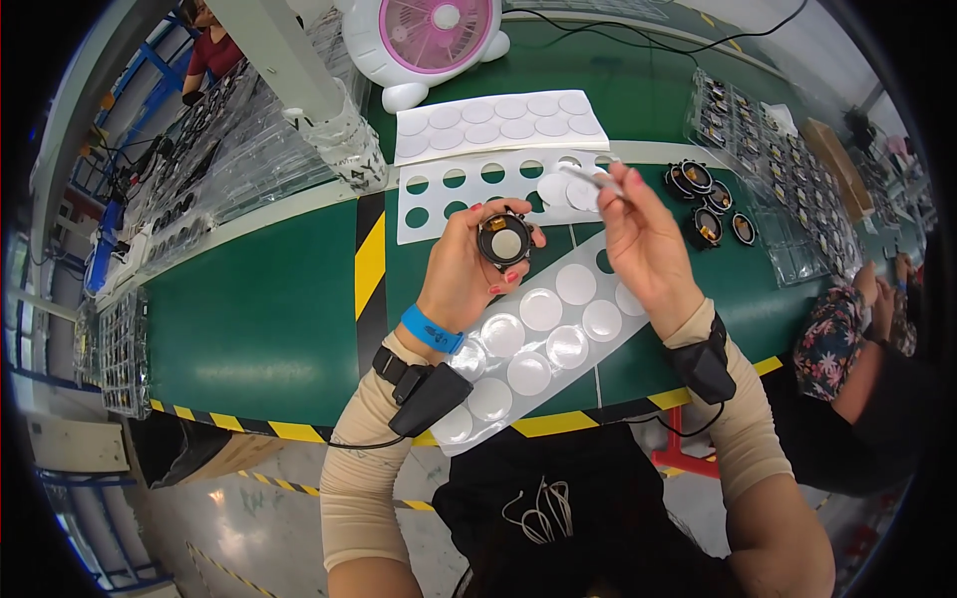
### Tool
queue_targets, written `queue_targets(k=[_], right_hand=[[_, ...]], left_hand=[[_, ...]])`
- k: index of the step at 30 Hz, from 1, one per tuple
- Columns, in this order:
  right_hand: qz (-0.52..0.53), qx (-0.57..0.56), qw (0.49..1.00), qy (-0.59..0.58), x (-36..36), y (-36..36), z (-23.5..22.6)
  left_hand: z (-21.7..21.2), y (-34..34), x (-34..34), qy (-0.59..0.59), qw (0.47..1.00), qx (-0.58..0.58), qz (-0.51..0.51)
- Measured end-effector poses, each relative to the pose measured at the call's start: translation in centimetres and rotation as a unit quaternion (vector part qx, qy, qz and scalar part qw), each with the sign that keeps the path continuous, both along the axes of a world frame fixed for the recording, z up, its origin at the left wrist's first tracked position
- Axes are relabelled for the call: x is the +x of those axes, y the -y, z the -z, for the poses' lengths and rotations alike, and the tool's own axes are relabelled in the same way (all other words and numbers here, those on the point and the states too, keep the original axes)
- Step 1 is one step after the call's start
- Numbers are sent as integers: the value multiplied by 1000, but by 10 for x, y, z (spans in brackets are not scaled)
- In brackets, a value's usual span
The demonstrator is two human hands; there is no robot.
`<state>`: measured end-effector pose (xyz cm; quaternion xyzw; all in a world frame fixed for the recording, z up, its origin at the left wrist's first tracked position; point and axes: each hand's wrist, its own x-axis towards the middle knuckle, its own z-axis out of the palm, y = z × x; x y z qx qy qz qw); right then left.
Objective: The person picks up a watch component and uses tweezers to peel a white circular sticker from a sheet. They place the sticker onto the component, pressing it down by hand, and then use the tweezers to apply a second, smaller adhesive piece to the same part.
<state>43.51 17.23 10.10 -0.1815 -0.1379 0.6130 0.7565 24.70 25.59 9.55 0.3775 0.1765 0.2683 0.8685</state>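
Note:
My left hand (461, 261) is closed around a round black component (504, 240) with a pale disc in its middle and an orange tab at its upper edge. Pinched in my right hand (646, 239) is a slim metallic tool, seemingly a pair of tweezers (596, 179), pointing left. White round pieces (583, 196) show by its tip; whether it grips one I cannot tell. Under both hands a sheet of round white stickers (528, 370) lies slanted over the table edge. Behind it is a white sheet with punched holes (488, 167), the green table showing through.
Another sheet of round stickers (498, 124) lies farther back, before a pink and white fan (439, 40). Several loose black components (706, 227) sit at the right, beside clear trays (773, 159) of parts. A white post (334, 140) stands left. Other people work at both sides.

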Motion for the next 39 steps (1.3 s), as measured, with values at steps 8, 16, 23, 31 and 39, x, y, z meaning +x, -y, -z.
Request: queue_targets(k=[8,16,23,31,39], right_hand=[[105,-5,992,64,9,-7,0],[100,-61,973,200,-3,-5,-4],[101,-91,946,294,-6,-9,6],[98,-140,920,352,-5,-19,20],[97,-136,902,397,-6,-20,24]], left_hand=[[-4,1,1,-32,999,3,-12],[-2,-1,1,-27,999,13,-13],[2,-3,0,-17,999,4,-40],[-2,-11,4,-31,999,32,-25],[5,-30,18,-175,973,117,92]])
